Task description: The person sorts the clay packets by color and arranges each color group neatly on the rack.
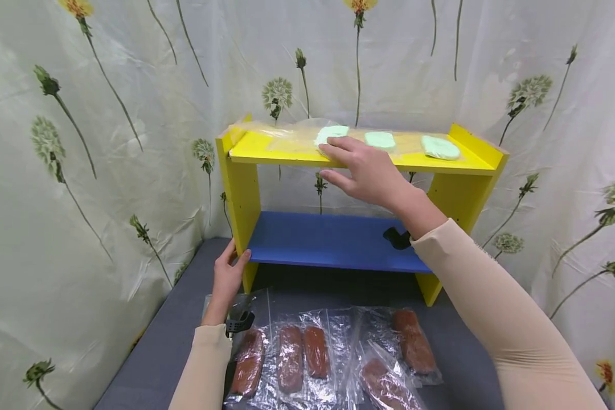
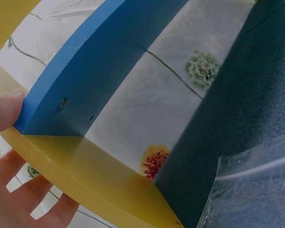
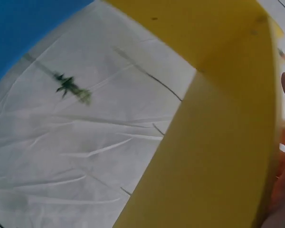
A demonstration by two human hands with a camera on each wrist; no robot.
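Note:
A small shelf unit has yellow side panels [image 1: 241, 199], a yellow top board [image 1: 287, 149] and a blue lower board [image 1: 318, 239]. My left hand [image 1: 227, 279] grips the left panel beside the blue board's end; in the left wrist view its thumb [image 2: 4, 111] lies at the front and its fingers are on the outer side. Over the top board is my right hand [image 1: 366, 171], fingers loosely extended by the leftmost pale green block [image 1: 332, 133]; whether they touch it I cannot tell. Two more pale green blocks [image 1: 380, 140] lie to the right, with clear plastic around them.
Clear zip bags [image 1: 340, 330] with several reddish-brown oblong pieces [image 1: 290, 359] lie on the dark grey surface [image 1: 159, 341] before the shelf. A black object [image 1: 397, 238] shows beside the right forearm, over the blue board. Behind hangs a flower-printed curtain [image 1: 148, 74].

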